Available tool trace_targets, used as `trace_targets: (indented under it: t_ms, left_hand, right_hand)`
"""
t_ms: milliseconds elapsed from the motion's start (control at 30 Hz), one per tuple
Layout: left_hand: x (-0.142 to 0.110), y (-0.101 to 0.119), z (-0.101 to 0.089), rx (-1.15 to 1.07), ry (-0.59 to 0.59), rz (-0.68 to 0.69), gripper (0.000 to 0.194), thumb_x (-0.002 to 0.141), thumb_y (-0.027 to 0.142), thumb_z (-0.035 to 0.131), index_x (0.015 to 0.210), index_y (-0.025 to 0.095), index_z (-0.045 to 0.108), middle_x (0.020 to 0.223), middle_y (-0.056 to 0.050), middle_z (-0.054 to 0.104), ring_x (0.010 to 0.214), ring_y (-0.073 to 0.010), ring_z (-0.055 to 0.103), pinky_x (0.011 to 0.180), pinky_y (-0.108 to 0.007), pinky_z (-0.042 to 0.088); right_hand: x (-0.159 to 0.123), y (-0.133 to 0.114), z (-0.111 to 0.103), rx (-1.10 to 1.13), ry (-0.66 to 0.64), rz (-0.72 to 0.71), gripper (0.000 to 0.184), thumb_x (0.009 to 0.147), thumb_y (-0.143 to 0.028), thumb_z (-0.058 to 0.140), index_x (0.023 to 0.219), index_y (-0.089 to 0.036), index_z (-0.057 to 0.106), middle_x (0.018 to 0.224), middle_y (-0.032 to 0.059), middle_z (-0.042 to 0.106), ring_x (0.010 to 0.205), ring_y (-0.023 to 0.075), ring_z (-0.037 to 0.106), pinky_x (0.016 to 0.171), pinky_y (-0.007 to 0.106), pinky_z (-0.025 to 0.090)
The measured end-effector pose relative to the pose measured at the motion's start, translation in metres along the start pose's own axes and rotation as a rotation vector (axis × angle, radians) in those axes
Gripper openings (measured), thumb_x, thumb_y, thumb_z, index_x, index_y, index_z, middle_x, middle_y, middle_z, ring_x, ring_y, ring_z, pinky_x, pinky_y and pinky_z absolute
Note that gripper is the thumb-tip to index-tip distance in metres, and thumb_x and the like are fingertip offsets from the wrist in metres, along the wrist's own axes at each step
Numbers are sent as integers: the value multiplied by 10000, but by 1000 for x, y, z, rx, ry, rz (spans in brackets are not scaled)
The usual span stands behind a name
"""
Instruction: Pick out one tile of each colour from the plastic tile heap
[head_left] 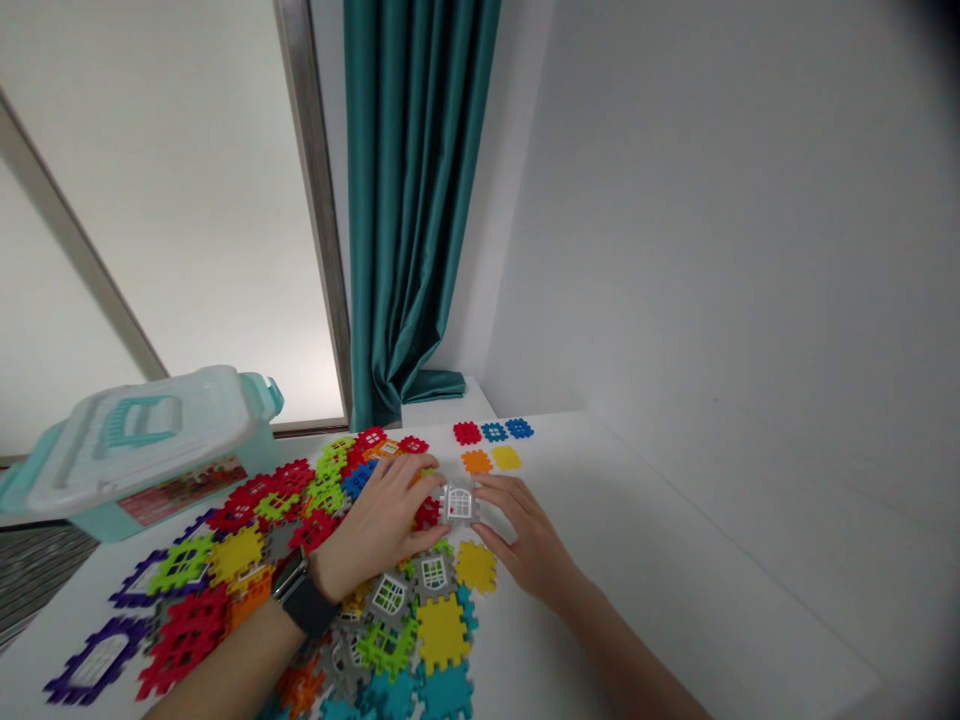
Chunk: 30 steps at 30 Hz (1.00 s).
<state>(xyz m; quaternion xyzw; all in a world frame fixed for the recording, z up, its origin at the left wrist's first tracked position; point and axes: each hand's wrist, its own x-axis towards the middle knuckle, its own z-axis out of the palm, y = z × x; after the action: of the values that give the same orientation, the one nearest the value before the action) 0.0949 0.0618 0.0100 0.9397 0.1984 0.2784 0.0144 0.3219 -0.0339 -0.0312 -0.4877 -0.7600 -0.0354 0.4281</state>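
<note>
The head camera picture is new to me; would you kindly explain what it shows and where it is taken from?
This one picture comes from a camera worn on a person's head, looking forward and down, so you see through their eyes. There is no machine: the two bare arms are the person's own. The left hand, with a black wristwatch, and the right hand meet around a grey plastic interlocking tile with a white window. Many colourful plastic interlocking tiles lie spread on the white table, and a short group of small red, blue, orange and yellow tiles sits beyond the hands. To the left stands a clear plastic box with a teal-trimmed lid.
</note>
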Motion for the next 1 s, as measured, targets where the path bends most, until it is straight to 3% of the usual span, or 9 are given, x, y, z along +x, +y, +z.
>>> trace_targets:
  t_ms: [367,667,733,833,933,1000]
  left_hand:
    - [-3,-3,4,-66,28,-3,483,795,256,798,1210,211,555,1301,-123,550,1219,-317,530,1035,-494,464]
    - [-2,-2,2,-279,-11,-69,356,821,284,777,1124,230,598,1286,-104,556,1228,-283,551,1035,-454,496]
    - [-1,-2,-1,-349,-56,-83,261,860,277,749,1083,237,619,1269,-87,569,1225,-260,561,1041,-439,498]
    - [1,-3,-5,-423,-89,-106,77,925,245,671,999,236,649,1211,-63,599,1175,-223,589,1034,-417,504]
    - [2,-4,-5,-500,-95,-145,71,960,233,608,912,223,660,1141,-52,624,1099,-202,616,1001,-397,519]
    - [3,-5,-4,-554,-106,-169,117,967,245,599,875,216,665,1104,-50,634,1058,-196,629,983,-390,526]
  right_hand:
    - [-3,3,1,-59,44,12,389,920,-208,646,1300,-267,583,1273,128,637,1197,280,611,1025,487,538]
    - [-1,-3,-7,-58,9,-153,274,953,-138,619,1156,-310,684,1188,62,730,1130,248,651,996,484,541]
    - [-1,-5,-4,20,58,-83,214,959,-160,610,1097,-296,701,1114,62,750,1076,246,671,971,473,544]
    - [-1,-4,6,207,153,204,88,950,-267,625,949,-257,712,934,64,751,915,238,695,856,420,564]
    - [1,-2,14,443,127,529,206,910,-410,663,840,-220,701,812,48,734,788,222,686,760,368,551]
    - [2,0,17,613,76,655,291,874,-487,690,813,-202,701,781,42,732,759,214,678,744,351,541]
